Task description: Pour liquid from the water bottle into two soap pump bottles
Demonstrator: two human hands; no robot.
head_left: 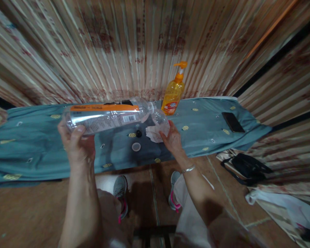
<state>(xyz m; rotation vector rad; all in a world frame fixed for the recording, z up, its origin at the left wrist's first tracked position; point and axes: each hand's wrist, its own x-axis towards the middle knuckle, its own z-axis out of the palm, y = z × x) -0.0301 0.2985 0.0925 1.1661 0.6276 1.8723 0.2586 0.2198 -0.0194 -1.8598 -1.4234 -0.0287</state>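
Observation:
My left hand (76,143) grips a large clear plastic bottle (105,117) with an orange label, held sideways above a teal cloth-covered board (36,144). The bottle's neck points right toward a small clear cup (160,117) and a crumpled white tissue (156,132), both held by my right hand (173,137). A clear bottle cap (136,147) and a small dark cap (138,133) lie on the cloth below the bottle.
An orange pump bottle (173,93) stands at the back of the board. A black phone (233,122) lies on the right end. A black bag (248,167) sits on the floor at right. Striped curtains hang behind.

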